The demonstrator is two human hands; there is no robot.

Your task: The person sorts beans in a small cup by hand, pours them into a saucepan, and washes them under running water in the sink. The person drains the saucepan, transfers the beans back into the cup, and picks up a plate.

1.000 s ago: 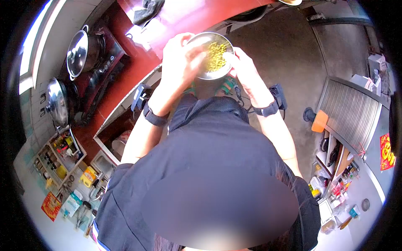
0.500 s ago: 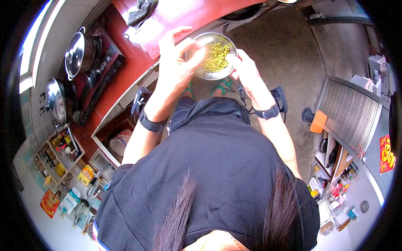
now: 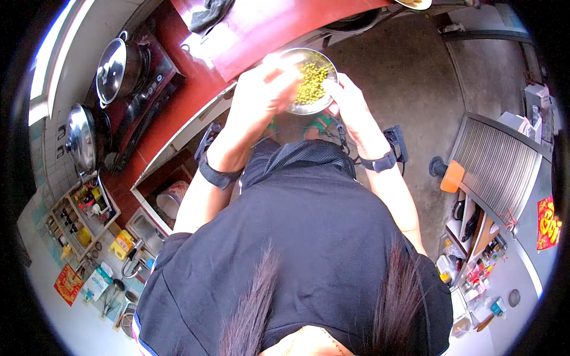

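A shallow metal bowl holds small green beans, which look like mung beans. It is held up in front of my body, near the red counter's edge. My right hand grips its right rim, thumb on the inside and fingers underneath. Over the bowl's left side is my left hand, its fingers curled and smeared by motion. Whether any beans are between those fingers, I cannot tell. Both wrists wear dark straps.
The red counter carries a dark cloth. At left, a lidded pot and a lidded pan stand on a stove. A slatted cabinet is at right, with an orange-topped object beside it.
My left hand has moved right and further over the bowl, its raised fingers now curled down. My right hand still holds the bowl in about the same place. The view has shifted slightly.
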